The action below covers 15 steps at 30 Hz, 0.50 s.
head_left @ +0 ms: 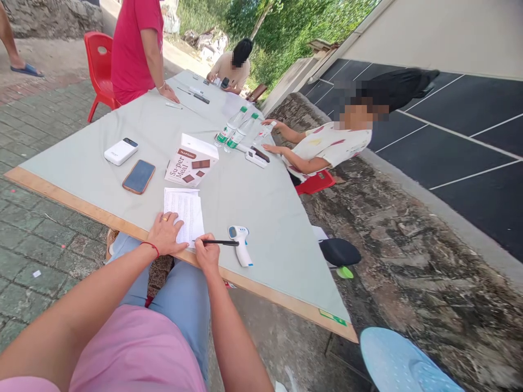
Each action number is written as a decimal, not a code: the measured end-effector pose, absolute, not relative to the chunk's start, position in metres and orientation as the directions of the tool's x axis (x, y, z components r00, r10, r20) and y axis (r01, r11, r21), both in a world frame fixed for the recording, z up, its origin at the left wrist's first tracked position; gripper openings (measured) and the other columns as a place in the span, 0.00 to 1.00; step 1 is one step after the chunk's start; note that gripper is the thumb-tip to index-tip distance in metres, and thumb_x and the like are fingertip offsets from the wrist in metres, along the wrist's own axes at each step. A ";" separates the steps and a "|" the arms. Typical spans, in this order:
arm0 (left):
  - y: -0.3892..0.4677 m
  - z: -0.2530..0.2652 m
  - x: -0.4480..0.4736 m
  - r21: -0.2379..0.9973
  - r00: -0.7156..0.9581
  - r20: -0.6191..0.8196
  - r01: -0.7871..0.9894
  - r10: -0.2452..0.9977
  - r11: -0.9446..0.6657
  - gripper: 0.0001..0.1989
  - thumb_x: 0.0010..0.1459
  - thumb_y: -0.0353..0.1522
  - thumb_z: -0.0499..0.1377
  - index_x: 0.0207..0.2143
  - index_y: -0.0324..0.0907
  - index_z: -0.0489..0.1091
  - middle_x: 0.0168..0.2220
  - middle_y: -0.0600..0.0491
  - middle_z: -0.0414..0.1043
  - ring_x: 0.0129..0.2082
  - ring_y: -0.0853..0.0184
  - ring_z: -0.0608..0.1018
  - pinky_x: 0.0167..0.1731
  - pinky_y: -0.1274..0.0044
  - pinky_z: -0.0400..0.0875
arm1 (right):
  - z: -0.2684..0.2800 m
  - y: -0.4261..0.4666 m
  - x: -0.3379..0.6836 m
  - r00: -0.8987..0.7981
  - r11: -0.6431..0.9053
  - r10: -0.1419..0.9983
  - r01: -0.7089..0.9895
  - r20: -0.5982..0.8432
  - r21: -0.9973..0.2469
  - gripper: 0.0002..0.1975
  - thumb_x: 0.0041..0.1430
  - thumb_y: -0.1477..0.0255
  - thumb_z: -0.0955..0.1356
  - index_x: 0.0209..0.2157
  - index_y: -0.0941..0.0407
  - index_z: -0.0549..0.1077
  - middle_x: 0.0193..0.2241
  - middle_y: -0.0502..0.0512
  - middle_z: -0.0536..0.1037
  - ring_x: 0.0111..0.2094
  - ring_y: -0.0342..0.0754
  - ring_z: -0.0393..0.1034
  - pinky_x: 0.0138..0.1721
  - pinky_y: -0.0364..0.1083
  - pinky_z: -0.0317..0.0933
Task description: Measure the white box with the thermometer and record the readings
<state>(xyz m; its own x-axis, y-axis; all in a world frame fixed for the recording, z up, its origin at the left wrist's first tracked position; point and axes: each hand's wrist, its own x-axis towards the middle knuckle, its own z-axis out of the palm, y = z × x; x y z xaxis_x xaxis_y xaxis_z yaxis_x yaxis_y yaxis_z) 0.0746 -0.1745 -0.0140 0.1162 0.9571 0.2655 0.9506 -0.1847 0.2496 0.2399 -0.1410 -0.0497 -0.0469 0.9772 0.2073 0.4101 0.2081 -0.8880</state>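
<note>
My left hand (164, 234) lies flat with spread fingers on a sheet of paper (190, 209) near the table's front edge. The sheet carries rows of small print or writing, too fine to read. Gripped in my right hand (207, 253) is a black pen (223, 242), its tip at the lower right of the sheet. Just right of the pen lies a white and blue infrared thermometer (241, 245). Beyond the paper stands a white and brown "Super Meal" box (192, 160), and to its left a smartphone (139, 177) lies flat.
A white power bank (121, 151) and two upright water bottles (236, 128) stand on the cloth-covered table (269, 209). People sit or stand around it, near red chairs (98, 71). A light-blue hat (402, 362) shows at lower right.
</note>
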 end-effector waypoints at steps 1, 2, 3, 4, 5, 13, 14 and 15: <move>-0.175 -0.014 0.075 0.249 0.115 0.262 0.951 0.958 -0.182 0.28 0.48 0.49 0.61 0.46 0.41 0.68 0.52 0.42 0.64 0.53 0.52 0.65 0.55 0.60 0.53 | -0.049 -0.141 0.240 -0.048 0.208 0.977 0.411 0.206 -0.888 0.06 0.47 0.66 0.62 0.21 0.52 0.62 0.17 0.45 0.66 0.23 0.46 0.60 0.29 0.45 0.57; -0.175 -0.013 0.075 0.247 0.114 0.258 0.952 0.959 -0.180 0.28 0.48 0.49 0.61 0.46 0.42 0.68 0.52 0.42 0.64 0.53 0.52 0.65 0.55 0.60 0.53 | -0.049 -0.141 0.240 -0.048 0.207 0.977 0.412 0.206 -0.887 0.06 0.47 0.66 0.62 0.21 0.52 0.62 0.17 0.45 0.66 0.23 0.46 0.60 0.29 0.45 0.57; -0.175 -0.013 0.075 0.245 0.114 0.256 0.953 0.960 -0.178 0.28 0.48 0.49 0.61 0.46 0.42 0.68 0.52 0.43 0.64 0.53 0.52 0.65 0.55 0.60 0.53 | -0.049 -0.141 0.240 -0.048 0.207 0.977 0.413 0.205 -0.887 0.06 0.47 0.66 0.62 0.21 0.52 0.62 0.17 0.45 0.66 0.23 0.45 0.60 0.29 0.45 0.57; -0.174 -0.013 0.075 0.244 0.114 0.256 0.953 0.960 -0.178 0.28 0.48 0.50 0.61 0.46 0.42 0.68 0.52 0.43 0.64 0.53 0.52 0.65 0.55 0.61 0.53 | -0.049 -0.141 0.240 -0.049 0.206 0.978 0.414 0.205 -0.886 0.06 0.47 0.66 0.62 0.21 0.52 0.62 0.17 0.45 0.66 0.23 0.45 0.60 0.29 0.45 0.57; -0.174 -0.013 0.075 0.244 0.115 0.257 0.953 0.960 -0.179 0.28 0.48 0.50 0.61 0.46 0.42 0.68 0.52 0.43 0.64 0.53 0.52 0.65 0.55 0.61 0.52 | -0.049 -0.141 0.240 -0.049 0.206 0.978 0.415 0.204 -0.886 0.06 0.47 0.66 0.62 0.21 0.52 0.62 0.18 0.45 0.66 0.23 0.46 0.60 0.29 0.45 0.57; -0.174 -0.016 0.074 0.246 0.126 0.277 0.949 0.952 -0.197 0.28 0.49 0.49 0.61 0.46 0.39 0.68 0.52 0.41 0.64 0.53 0.51 0.65 0.54 0.60 0.53 | -0.049 -0.141 0.240 -0.041 0.186 0.982 0.423 0.186 -0.887 0.06 0.46 0.66 0.62 0.20 0.52 0.62 0.17 0.44 0.65 0.24 0.45 0.59 0.29 0.44 0.56; -0.174 -0.016 0.074 0.244 0.128 0.278 0.949 0.952 -0.199 0.28 0.49 0.49 0.61 0.46 0.39 0.68 0.52 0.41 0.64 0.52 0.51 0.65 0.54 0.60 0.53 | -0.049 -0.141 0.240 -0.039 0.183 0.982 0.423 0.184 -0.888 0.06 0.46 0.66 0.62 0.20 0.52 0.62 0.17 0.44 0.65 0.24 0.45 0.60 0.29 0.44 0.56; -0.174 -0.016 0.074 0.243 0.129 0.279 0.949 0.952 -0.200 0.29 0.49 0.49 0.61 0.47 0.39 0.68 0.52 0.40 0.65 0.52 0.51 0.65 0.54 0.60 0.52 | -0.049 -0.141 0.240 -0.036 0.180 0.983 0.422 0.183 -0.888 0.06 0.46 0.66 0.62 0.20 0.52 0.62 0.17 0.44 0.66 0.24 0.45 0.60 0.29 0.44 0.56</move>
<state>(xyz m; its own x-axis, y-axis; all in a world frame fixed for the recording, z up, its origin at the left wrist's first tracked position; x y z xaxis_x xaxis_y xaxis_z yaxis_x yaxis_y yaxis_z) 0.0739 -0.1736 -0.0158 0.1288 0.9516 0.2791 0.9491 -0.1999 0.2434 0.2397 -0.1410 -0.0486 -0.0359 0.9825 0.1826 0.4225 0.1805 -0.8882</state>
